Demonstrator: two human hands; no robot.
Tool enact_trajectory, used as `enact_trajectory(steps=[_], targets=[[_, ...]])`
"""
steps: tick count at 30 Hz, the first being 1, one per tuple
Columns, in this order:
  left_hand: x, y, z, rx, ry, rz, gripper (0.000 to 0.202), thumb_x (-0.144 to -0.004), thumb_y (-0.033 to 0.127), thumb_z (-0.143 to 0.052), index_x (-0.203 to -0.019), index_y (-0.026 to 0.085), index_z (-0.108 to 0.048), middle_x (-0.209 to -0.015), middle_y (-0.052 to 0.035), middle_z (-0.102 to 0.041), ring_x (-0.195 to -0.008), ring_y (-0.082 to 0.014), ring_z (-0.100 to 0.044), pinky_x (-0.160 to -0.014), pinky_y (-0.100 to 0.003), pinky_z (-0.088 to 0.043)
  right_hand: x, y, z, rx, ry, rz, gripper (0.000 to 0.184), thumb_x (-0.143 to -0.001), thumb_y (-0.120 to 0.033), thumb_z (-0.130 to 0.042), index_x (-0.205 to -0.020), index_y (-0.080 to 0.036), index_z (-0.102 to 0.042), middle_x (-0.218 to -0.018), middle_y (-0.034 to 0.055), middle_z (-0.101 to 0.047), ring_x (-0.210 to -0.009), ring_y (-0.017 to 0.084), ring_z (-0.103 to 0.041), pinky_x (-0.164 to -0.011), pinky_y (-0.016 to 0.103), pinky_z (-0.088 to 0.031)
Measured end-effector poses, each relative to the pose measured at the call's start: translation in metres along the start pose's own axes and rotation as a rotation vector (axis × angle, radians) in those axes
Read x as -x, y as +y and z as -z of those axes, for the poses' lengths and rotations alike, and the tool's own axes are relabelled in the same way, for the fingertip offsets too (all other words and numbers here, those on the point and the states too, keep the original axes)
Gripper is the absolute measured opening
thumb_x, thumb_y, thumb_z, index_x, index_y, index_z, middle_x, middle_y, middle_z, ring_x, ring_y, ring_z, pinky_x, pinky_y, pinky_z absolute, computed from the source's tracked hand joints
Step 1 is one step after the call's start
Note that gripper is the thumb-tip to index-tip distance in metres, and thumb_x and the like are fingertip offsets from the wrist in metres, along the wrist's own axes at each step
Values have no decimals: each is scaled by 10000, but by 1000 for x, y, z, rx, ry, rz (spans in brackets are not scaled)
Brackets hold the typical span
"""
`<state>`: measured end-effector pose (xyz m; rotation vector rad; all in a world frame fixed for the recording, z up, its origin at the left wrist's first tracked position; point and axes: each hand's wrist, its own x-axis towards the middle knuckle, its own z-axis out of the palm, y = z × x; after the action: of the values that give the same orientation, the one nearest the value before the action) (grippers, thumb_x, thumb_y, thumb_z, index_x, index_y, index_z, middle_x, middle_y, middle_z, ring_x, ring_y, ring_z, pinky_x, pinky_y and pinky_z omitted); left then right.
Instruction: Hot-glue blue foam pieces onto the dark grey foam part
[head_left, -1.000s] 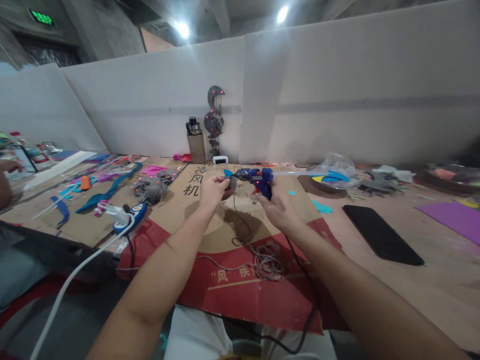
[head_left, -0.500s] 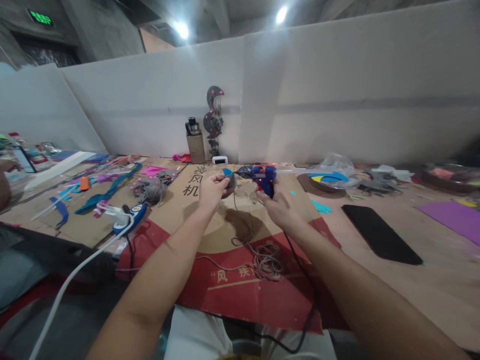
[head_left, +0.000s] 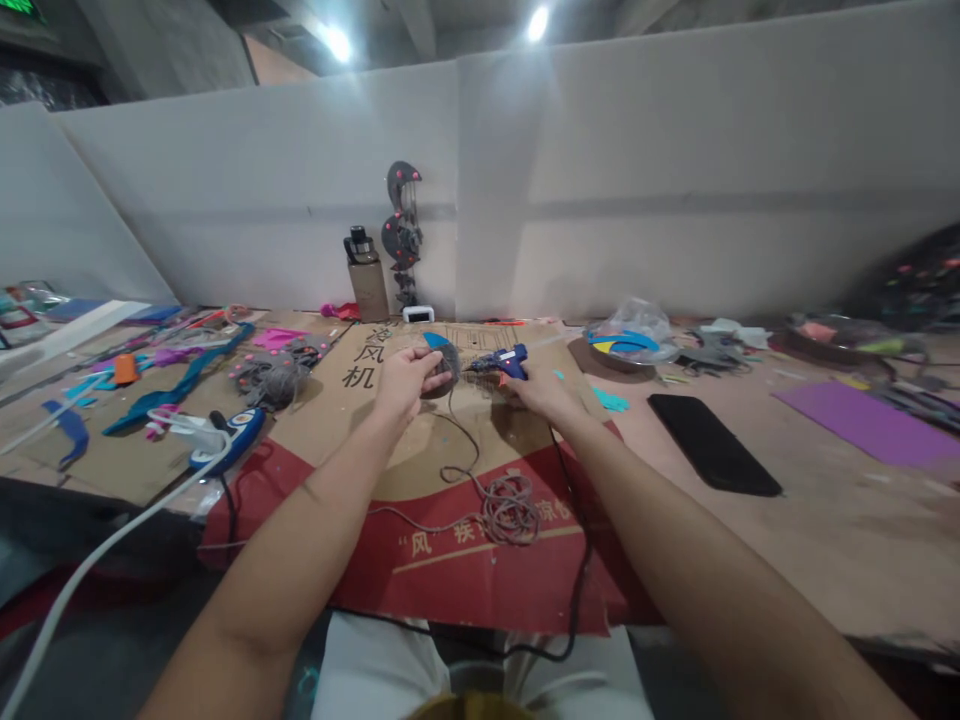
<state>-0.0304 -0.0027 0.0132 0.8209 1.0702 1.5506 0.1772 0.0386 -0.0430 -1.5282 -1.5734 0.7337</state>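
My left hand pinches a small rounded piece, grey with a blue section at its top. A strand of grey yarn hangs from that piece and leads to a loose coil of yarn on the cardboard. Just to the right, my right hand is closed around a blue hot glue gun. The gun's nozzle points left, close to the grey piece. Its black cord runs down past the front edge of the cardboard. My fingers partly hide the gun's handle.
A printed cardboard sheet lies under my hands. Left are a power strip and a yarn tangle. A bottle stands behind, beside a dark hanging ornament. A black phone-like slab and purple sheet lie right.
The glue gun has tilted and dropped slightly, its nozzle now lower beside the grey piece. More of the piece's grey face shows. The whole view has shifted to the right.
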Motion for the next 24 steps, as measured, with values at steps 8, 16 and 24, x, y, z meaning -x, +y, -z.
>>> enact_trajectory(steps=[8,16,24], targets=[[-2,-8,1,-244,5,-214,73,-731,133,-726,-757,140,-658,-695,-21,-660,-627,-125,-645,-699,-269,-540,26,-33,-12,-102,143,293,238,-755,-417,-587,-828,-226,-465,-866,77,-577,-909,256,-571,-865,474,-451],[13,-4,6,-597,-62,-601,99,-717,133,-724,-779,210,-729,-782,-17,-693,-754,-134,-618,-788,-223,-467,46,-74,-56,-703,-179,139,475,-647,-335,-694,-983,-247,-369,-875,-18,-568,-724,135,-585,-702,330,-521],[-1,-10,-1,-162,-94,-115,77,-735,131,-714,-785,123,-656,-731,-38,-685,-635,-124,-651,-714,-297,-570,44,-69,-40,-482,-21,262,232,-766,-420,-596,-836,-199,-612,-726,-5,-584,-637,133,-483,-601,274,-419]])
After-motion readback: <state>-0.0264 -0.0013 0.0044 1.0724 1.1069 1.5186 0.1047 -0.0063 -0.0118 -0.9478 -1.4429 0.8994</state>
